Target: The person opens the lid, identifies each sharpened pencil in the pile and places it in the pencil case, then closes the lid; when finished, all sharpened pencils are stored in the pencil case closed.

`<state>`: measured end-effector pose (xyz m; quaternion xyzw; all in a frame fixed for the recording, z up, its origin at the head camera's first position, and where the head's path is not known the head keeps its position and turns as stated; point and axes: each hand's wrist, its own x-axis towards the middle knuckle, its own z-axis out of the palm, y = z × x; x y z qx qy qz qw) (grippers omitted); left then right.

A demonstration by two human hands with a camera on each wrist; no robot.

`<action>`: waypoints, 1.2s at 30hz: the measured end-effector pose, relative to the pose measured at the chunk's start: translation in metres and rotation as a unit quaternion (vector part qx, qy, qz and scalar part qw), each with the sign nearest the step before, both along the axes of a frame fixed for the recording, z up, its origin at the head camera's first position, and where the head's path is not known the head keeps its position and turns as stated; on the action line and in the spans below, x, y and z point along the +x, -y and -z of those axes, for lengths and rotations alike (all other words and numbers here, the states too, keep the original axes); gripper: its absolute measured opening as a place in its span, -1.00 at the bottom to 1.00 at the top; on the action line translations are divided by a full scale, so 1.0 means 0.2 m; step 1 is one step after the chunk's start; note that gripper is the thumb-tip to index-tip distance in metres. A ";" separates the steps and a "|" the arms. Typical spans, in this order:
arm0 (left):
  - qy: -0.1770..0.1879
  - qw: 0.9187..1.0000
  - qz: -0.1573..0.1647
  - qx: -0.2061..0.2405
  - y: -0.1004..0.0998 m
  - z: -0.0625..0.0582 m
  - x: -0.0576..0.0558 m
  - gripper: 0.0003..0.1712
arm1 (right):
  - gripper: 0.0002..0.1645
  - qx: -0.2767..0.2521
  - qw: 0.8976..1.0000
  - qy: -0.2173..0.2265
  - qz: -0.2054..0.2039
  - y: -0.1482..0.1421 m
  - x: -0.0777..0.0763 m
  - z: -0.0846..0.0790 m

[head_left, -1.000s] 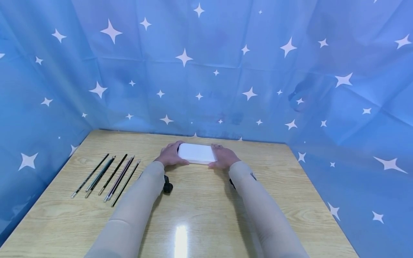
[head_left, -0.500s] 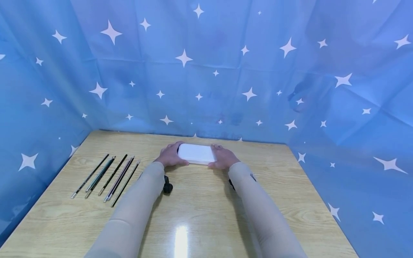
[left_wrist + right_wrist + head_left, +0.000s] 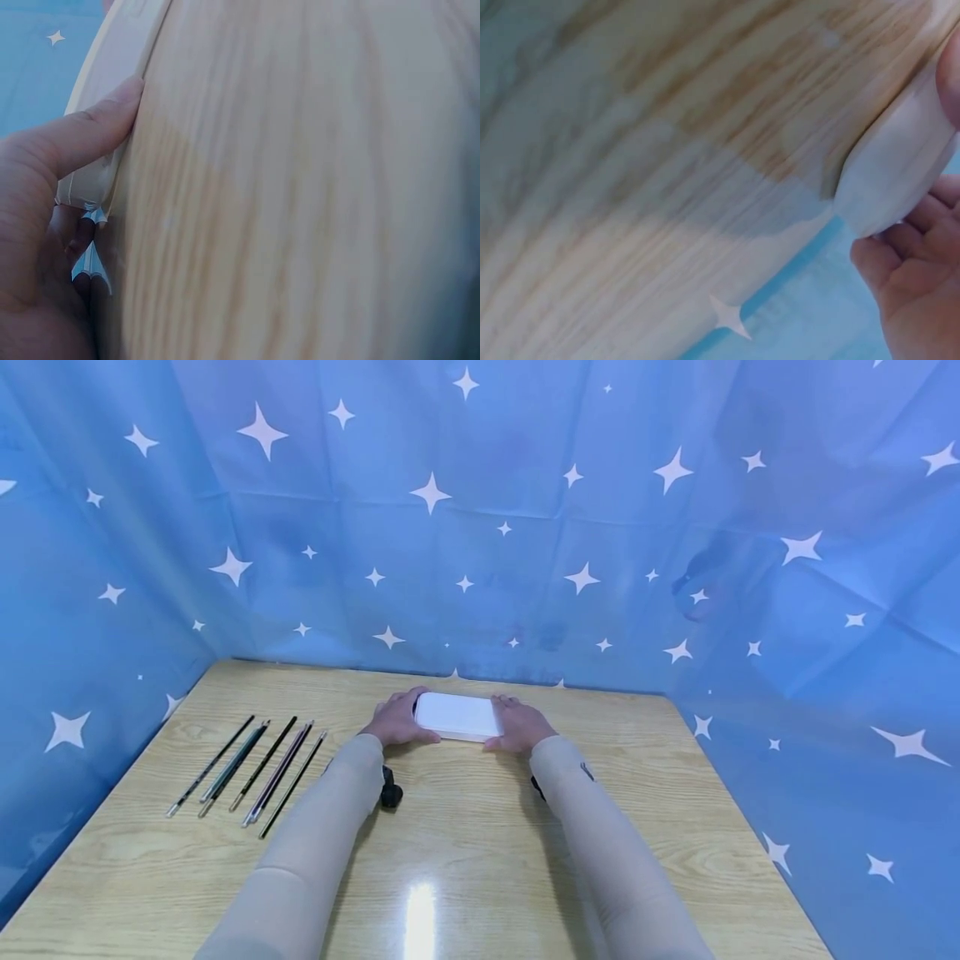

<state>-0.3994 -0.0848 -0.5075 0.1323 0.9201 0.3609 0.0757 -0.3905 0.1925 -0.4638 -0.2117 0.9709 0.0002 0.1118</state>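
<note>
A flat white box (image 3: 458, 715) with rounded corners lies at the back middle of the table, between both hands. My left hand (image 3: 399, 720) grips its left end; in the left wrist view the thumb (image 3: 105, 124) presses along the near side of the box (image 3: 112, 75), with the fingers behind it. At the right end, my right hand (image 3: 521, 725) grips the box with the thumb on the near side and the fingers at the far side. The right wrist view shows the white rounded end (image 3: 889, 165) between thumb and curled fingers (image 3: 919, 232).
Several dark pencils (image 3: 262, 764) lie side by side, slanted, on the left of the wooden table (image 3: 465, 860). A blue curtain (image 3: 480, 527) with white stars hangs behind the table and along its sides. Black wrist camera gear (image 3: 391, 795) sits by the left cuff.
</note>
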 end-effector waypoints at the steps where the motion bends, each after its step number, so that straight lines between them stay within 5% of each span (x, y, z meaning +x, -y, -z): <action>1: -0.001 1.000 0.001 -0.002 0.00 0.00 0.00 0.27 | 0.31 0.002 1.000 0.001 0.002 0.00 0.00 0.00; 16: 0.000 1.000 -0.005 -0.006 0.02 0.04 -0.01 0.27 | 0.27 -0.013 1.000 0.011 -0.013 0.03 0.02 0.02; 22: 0.002 1.000 -0.008 -0.004 0.01 0.02 0.00 0.28 | 0.24 0.000 1.000 -0.003 -0.006 0.03 0.01 0.01; 36: 0.014 1.000 0.006 0.005 0.01 -0.02 0.00 0.31 | 0.12 0.010 0.999 0.049 -0.003 0.00 -0.02 -0.07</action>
